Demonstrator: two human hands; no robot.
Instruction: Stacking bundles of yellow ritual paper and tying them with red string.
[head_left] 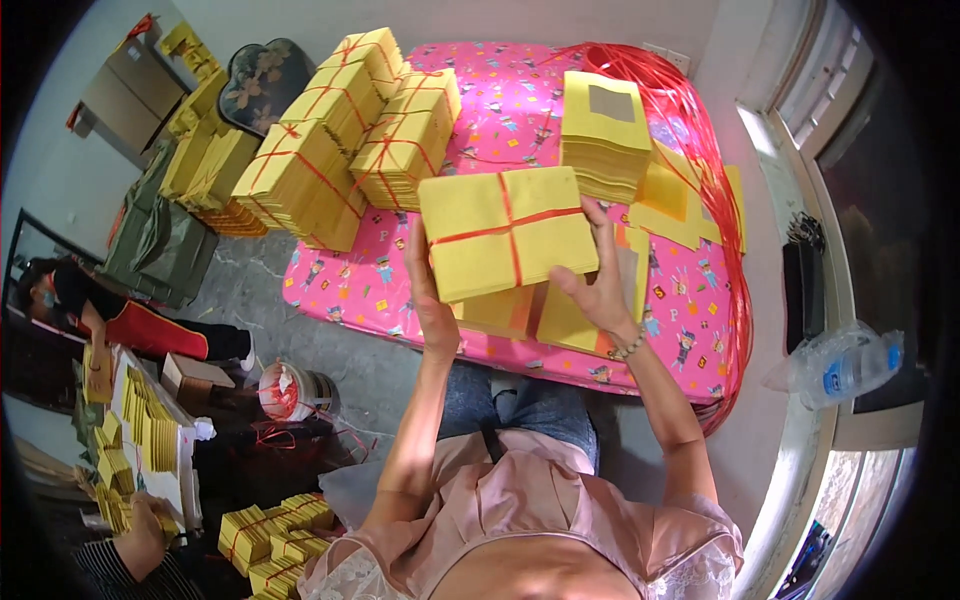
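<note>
Over pink cloth, left hand and right hand grip a yellow bundle (red-tied).

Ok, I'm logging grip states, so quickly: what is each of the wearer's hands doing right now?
Left hand: holding the yellow bundle at its left side.
Right hand: holding the same bundle at its right side.

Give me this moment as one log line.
Held: yellow paper bundle, crossed red ties | left hand: at its left edge | right hand: at its right edge, thumb on face | below: pink patterned cover
</note>
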